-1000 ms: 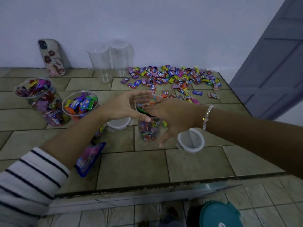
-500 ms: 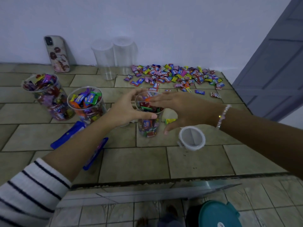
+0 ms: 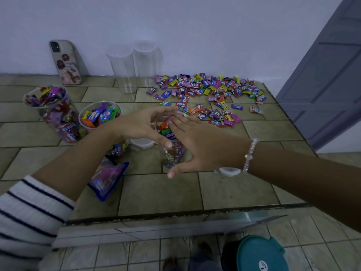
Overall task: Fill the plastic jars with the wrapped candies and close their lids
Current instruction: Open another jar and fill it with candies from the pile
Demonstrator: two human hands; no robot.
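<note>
Head camera: the left hand [image 3: 140, 127] curls round the clear plastic jar [image 3: 172, 154] in the middle of the tiled counter [image 3: 156, 192], thumb on its near wall, holding it; the right hand [image 3: 203, 147] lies flat, fingers straight across the jar's mouth, apparently pressing sweets down; this one looks nearly full. Two candy-filled clear jars [image 3: 53, 114] stand uncapped at the left; two empty clear jars [image 3: 123, 69] wait by the wall; a broad scatter of colourful wrapped candies [image 3: 207, 92] remains. I'd call it about halfway, with no lid on yet. One white round lid [image 3: 141, 143] sits just behind the held jar; another white lid [image 3: 229, 171] peeks from under the right wrist. A crumpled blue-and-purple candy bag [image 3: 107, 178] lies near the left forearm; a patterned phone [image 3: 66, 62] leans on the wall; nothing seems to block the pile.
</note>
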